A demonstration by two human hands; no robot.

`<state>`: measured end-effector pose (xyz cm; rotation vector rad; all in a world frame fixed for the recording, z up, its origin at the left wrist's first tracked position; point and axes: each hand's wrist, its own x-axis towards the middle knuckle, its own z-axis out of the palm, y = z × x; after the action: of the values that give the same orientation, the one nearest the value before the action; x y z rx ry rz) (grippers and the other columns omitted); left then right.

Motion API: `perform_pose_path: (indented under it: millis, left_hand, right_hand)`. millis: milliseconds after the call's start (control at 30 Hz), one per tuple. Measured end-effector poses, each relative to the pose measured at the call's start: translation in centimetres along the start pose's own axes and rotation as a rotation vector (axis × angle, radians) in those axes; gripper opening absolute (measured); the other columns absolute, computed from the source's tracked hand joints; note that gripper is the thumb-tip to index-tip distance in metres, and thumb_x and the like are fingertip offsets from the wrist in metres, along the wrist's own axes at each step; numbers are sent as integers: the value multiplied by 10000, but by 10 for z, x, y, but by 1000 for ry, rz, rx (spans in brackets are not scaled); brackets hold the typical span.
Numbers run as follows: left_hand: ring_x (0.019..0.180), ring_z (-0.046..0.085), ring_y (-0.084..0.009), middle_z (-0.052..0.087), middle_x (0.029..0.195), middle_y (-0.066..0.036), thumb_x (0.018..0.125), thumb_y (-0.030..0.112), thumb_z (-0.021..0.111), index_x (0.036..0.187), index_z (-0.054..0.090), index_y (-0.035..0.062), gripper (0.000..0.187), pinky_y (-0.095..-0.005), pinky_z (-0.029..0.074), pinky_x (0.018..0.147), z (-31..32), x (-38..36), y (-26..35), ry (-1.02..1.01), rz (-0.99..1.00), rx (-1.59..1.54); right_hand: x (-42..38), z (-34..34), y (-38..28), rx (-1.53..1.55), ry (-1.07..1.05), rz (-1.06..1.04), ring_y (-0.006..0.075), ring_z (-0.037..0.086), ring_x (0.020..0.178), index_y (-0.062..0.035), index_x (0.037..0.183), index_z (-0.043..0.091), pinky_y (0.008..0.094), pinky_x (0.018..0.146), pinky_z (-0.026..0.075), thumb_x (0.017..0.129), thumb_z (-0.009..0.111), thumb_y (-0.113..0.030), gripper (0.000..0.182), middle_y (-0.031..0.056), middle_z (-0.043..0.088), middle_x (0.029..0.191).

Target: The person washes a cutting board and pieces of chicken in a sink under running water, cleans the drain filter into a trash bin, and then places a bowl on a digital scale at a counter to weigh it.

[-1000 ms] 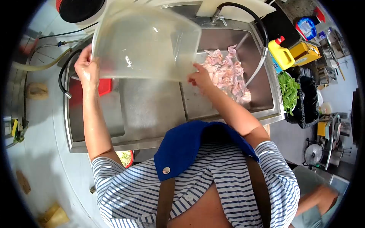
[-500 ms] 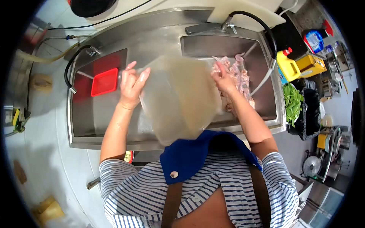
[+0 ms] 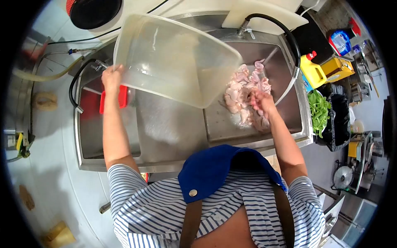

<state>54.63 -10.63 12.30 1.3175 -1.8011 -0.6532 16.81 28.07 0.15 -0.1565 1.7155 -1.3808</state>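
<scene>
My left hand (image 3: 112, 78) is closed round the rim of a large translucent plastic tub (image 3: 165, 60). The tub is tilted on its side above the sink, its lower right corner over the right basin. Raw meat that looks like chicken pieces (image 3: 237, 93) lies heaped in that basin. At the right side of the heap is my right hand (image 3: 263, 102), its fingers against or just over the pieces. Motion smears these fingers, so I cannot make out whether they grip any meat.
The steel sink (image 3: 171, 132) has a left basin with a red tray (image 3: 123, 97), partly behind my left forearm. Black hose taps arch over both basins, one tap hose (image 3: 289, 35) at right. Beyond the right edge stand a yellow jug (image 3: 313, 72), leafy greens (image 3: 317, 111) and a black-lined bin (image 3: 337, 113).
The tub, blurred between both hands before, has swung up and left and is now held by my left hand alone. My right hand has moved down and right to the meat, which is heaped more together.
</scene>
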Motion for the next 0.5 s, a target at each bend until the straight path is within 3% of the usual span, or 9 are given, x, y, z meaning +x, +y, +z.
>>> perform_pose_path:
  millis: [33, 67, 133, 233, 367, 433, 467, 500]
  left_hand:
    - [656, 576, -153, 643, 783, -94, 724, 159, 625, 803, 657, -4, 184, -301, 436, 608, -4, 10, -12, -92, -163, 70]
    - [656, 576, -153, 643, 783, -94, 724, 159, 625, 803, 657, -4, 184, -301, 436, 608, -5, 18, -24, -97, -163, 70]
    - [508, 548, -195, 601, 689, -137, 726, 78, 511, 784, 625, -49, 181, -323, 416, 398, -2, 27, -53, -169, -516, 184]
    - [517, 564, -224, 591, 667, -156, 721, 60, 462, 767, 608, -66, 198, -338, 419, 365, 9, 26, -84, -124, -680, 28]
    - [569, 600, -250, 608, 704, -170, 723, 94, 486, 753, 609, -70, 207, -341, 455, 400, 29, 31, -87, -92, -641, 251]
    - [761, 618, -306, 604, 889, -210, 718, 110, 500, 893, 587, -72, 267, -390, 503, 576, 32, 40, -90, -112, -584, 327]
    - [761, 618, -306, 604, 889, -210, 718, 110, 500, 893, 587, -72, 267, -390, 503, 576, 36, 41, -91, -122, -579, 320]
    - [878, 575, -321, 564, 993, -216, 720, 141, 529, 995, 551, -44, 332, -416, 474, 685, 37, 41, -87, -100, -445, 496]
  right_hand:
    - [-9, -3, 9, -9, 9, 57, 111, 547, 564, -52, 1069, 522, 230, 445, 429, 858, 515, -158, 236, 45, 589, 769]
    - [-17, -6, 18, -17, 15, 115, 121, 546, 522, -42, 1044, 523, 232, 410, 423, 858, 506, -142, 212, 58, 588, 736]
    - [-26, -13, 39, -36, 13, 183, 130, 550, 516, -34, 1056, 514, 232, 409, 427, 855, 496, -125, 222, 71, 589, 730]
    - [-36, -22, 52, -72, 30, 275, 145, 561, 514, -28, 1076, 500, 238, 413, 438, 847, 484, -101, 241, 86, 594, 725]
    - [-56, -31, 50, -47, 124, 282, 158, 581, 536, -18, 1060, 515, 251, 418, 450, 839, 481, -90, 235, 88, 604, 736]
    - [-66, -40, 44, -30, 173, 234, 157, 584, 547, -13, 1020, 541, 245, 425, 457, 839, 488, -96, 206, 81, 606, 744]
    - [-67, -50, 46, -28, 185, 231, 157, 584, 547, -13, 1020, 541, 245, 425, 457, 839, 488, -96, 206, 81, 606, 744]
    - [-64, -67, 49, -14, 223, 137, 154, 582, 547, -18, 997, 552, 253, 433, 461, 840, 498, -111, 191, 74, 605, 731]
